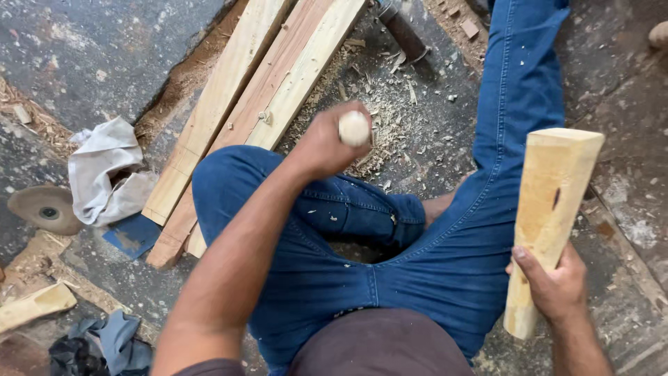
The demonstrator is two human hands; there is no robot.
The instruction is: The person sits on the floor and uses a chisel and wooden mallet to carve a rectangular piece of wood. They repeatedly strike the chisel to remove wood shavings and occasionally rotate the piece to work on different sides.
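A: In the head view, we see the right hand [557,282] wrapped tight around the lower part of a pale wooden block [550,216]. What do we make of its look?

B: We see a long, squared piece of light yellowish wood, wider at the top and narrowing toward the bottom, standing almost upright beside the right thigh. There is a small dark knot on one face, and its flat top end is cut clean.

A: And the left hand [327,146]?

B: We see it closed in a fist around a rounded, pale wooden handle [354,128]; only the knob end shows, so we cannot tell what tool it belongs to. The fist is raised above the left knee.

A: What do we find around them?

B: We see the person seated on the floor [83,56] in blue jeans [445,257], legs folded. Several long wooden planks [257,90] lie slanted beyond the left knee, and wood shavings [390,118] are scattered on the floor just past the fist. A crumpled grey cloth [104,174] lies left of the planks, with a round grinding disc [45,209] beside it. A dark metal cylinder [403,31] rests near the top.

A: Does anything stand in the way?

B: We see the left forearm and knee lying between the two hands, keeping the block and the fist well apart.
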